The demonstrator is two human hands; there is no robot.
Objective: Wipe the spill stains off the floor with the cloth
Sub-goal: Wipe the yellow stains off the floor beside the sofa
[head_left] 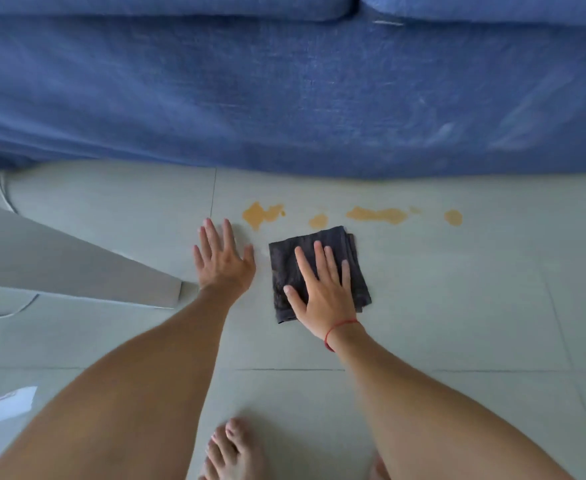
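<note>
The right hand (322,292) lies flat, fingers spread, palm pressed on the folded dark grey square cloth (319,271), pinning it to the pale green tiled floor (457,306) rather than pinching it. The left hand (222,261) rests open and flat on bare tile just beside the cloth, holding nothing; it looks like a brace.

The orange spill stains (376,214) lie just beyond the right hand's fingertips, in a broken row whose long axis runs crosswise to the fingers, near the foot of the blue fabric sofa (284,98). The small middle blot (318,221) almost touches the cloth's far edge. The largest patch (260,213) sits forward and toward the left hand; the round outlying spot (453,217) sits well off to the outer side.

The right hand is nearer, so a forward push followed by sideways sweeps seems called for.
</note>
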